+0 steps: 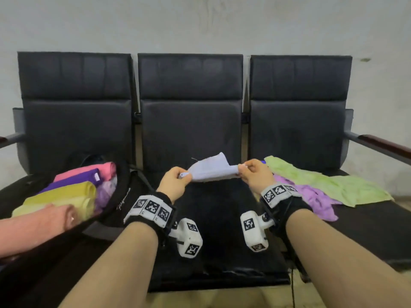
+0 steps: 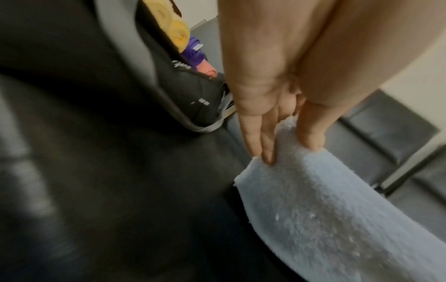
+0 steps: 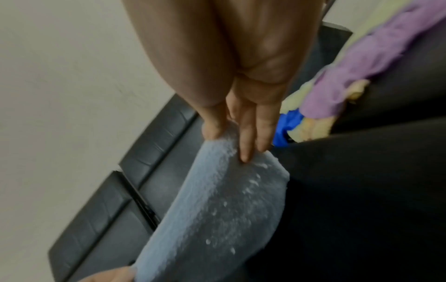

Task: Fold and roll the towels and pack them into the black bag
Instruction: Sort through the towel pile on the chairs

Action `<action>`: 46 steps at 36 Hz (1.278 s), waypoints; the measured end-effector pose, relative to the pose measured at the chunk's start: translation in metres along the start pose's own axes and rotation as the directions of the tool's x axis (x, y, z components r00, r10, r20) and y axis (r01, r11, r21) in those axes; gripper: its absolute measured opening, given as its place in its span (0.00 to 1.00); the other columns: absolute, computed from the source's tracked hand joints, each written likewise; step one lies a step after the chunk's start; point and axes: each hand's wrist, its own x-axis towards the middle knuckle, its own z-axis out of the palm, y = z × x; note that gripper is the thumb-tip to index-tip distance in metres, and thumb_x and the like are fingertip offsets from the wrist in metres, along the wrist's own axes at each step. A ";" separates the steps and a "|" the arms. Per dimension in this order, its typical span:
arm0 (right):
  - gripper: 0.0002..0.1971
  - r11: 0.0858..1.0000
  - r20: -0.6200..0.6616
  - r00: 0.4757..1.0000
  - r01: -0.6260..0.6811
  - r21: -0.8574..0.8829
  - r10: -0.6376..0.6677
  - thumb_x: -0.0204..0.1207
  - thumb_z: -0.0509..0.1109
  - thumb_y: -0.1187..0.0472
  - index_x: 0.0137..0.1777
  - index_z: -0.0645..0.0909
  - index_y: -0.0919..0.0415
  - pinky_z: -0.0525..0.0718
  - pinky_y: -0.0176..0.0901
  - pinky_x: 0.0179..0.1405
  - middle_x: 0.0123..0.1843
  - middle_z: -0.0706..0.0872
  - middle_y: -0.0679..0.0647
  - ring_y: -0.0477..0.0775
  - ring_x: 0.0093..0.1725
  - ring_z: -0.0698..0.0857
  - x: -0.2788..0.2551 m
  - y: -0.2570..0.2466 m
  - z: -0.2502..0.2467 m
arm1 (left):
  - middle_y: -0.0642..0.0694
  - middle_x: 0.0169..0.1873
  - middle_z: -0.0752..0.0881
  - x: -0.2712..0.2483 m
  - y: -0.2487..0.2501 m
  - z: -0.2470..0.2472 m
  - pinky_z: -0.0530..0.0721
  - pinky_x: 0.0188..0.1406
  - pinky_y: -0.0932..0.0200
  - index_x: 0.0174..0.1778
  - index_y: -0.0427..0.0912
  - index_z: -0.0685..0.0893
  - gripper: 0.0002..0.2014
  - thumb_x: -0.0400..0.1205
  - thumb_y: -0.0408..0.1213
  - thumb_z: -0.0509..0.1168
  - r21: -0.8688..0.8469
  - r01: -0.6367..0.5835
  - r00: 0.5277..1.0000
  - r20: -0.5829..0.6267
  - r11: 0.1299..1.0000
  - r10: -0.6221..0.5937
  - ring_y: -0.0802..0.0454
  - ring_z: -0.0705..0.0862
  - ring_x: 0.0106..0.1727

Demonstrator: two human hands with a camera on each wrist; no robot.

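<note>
A pale blue towel [image 1: 211, 168] is stretched between my two hands above the middle seat. My left hand [image 1: 179, 175] pinches its left end [image 2: 284, 152] between thumb and fingers. My right hand [image 1: 245, 171] pinches the right end [image 3: 231, 150] the same way. The black bag [image 1: 124, 196] lies open on the left seat and holds rolled towels: pink [image 1: 104, 170], purple [image 1: 82, 178], yellow [image 1: 66, 194] and peach [image 1: 33, 227]. Loose green [image 1: 322, 181] and lilac [image 1: 311, 196] towels lie on the right seat.
Three joined black seats [image 1: 191, 130] with backrests stand against a pale wall. An armrest [image 1: 382, 147] juts out at the far right. A bit of bright blue cloth [image 3: 287, 126] shows under the loose towels. The middle seat cushion [image 1: 218, 241] lies below my hands.
</note>
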 end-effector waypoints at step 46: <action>0.02 0.774 0.204 0.946 -0.070 -0.629 0.252 0.72 0.69 0.61 0.42 0.78 0.58 0.79 0.44 0.39 0.45 0.83 0.56 0.57 0.40 0.82 -0.098 0.088 0.022 | 0.46 0.41 0.83 -0.064 -0.093 0.035 0.77 0.38 0.61 0.50 0.36 0.85 0.08 0.77 0.34 0.70 0.481 0.191 0.899 0.265 0.855 -0.350 0.50 0.80 0.45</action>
